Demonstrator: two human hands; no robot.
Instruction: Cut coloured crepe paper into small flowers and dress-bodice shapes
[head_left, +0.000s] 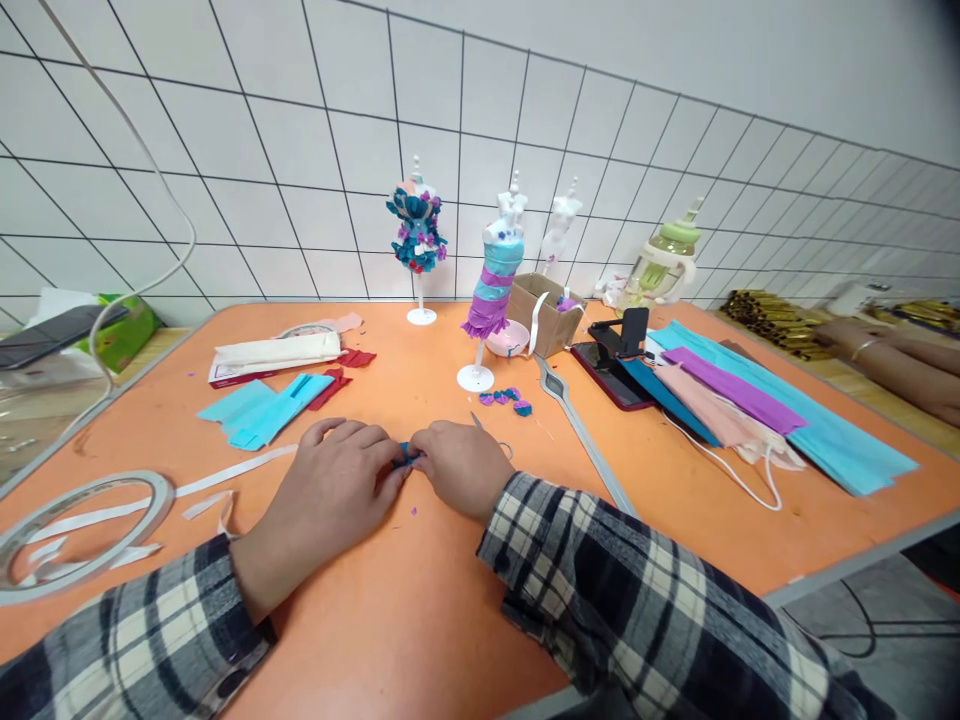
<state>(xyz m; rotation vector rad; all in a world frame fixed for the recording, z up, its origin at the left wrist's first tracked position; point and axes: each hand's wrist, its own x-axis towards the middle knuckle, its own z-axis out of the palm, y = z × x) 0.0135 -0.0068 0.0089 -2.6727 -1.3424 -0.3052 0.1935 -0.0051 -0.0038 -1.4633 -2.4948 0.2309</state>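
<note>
Between my fingertips is a small strip of dark blue crepe paper (406, 455), partly hidden by the fingers. My left hand (341, 480) pinches its left end and my right hand (461, 468) its right end, both low over the orange table (420, 620). Scissors (477, 420) lie partly covered beyond my right hand. Past them sits a row of small purple and blue paper pieces (506, 398). Behind that, a mini dress form (495, 280) on a white stand wears light blue and purple crepe paper.
Left: a tape roll (161, 500), light blue paper (281, 410) and red scraps (330, 385). At the back stand a second decorated dress form (418, 240), a cardboard box (555, 325) and a bottle (660, 265). Right: a phone (611, 375), stacked coloured paper (795, 420) and another person's arm (892, 360).
</note>
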